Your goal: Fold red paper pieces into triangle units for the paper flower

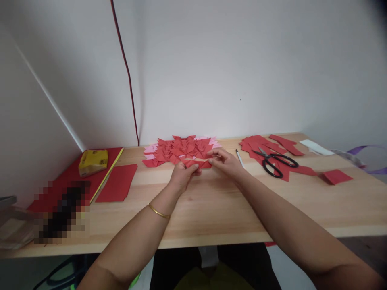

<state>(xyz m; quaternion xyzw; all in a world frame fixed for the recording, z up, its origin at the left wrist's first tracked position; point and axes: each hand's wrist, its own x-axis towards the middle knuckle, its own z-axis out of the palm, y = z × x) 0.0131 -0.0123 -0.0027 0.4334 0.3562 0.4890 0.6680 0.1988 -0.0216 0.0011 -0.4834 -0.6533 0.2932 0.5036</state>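
Observation:
Between my two hands is a narrow folded piece of red paper (204,164), held a little above the wooden table. My left hand (182,176) pinches its left part, thumb on top. At its right end, my right hand (225,162) grips it between thumb and fingers. Just behind my hands lies a pile of folded red paper pieces (181,149), with pink folded pieces (150,150) showing at its edges.
Black-handled scissors (273,160) rest on red paper scraps (256,144) at right, beside a pen (240,158). A red square (336,176) lies farther right. Leftward are red sheets (117,183), a yellow packet (94,162) and a yellow strip (107,175). A wall stands behind.

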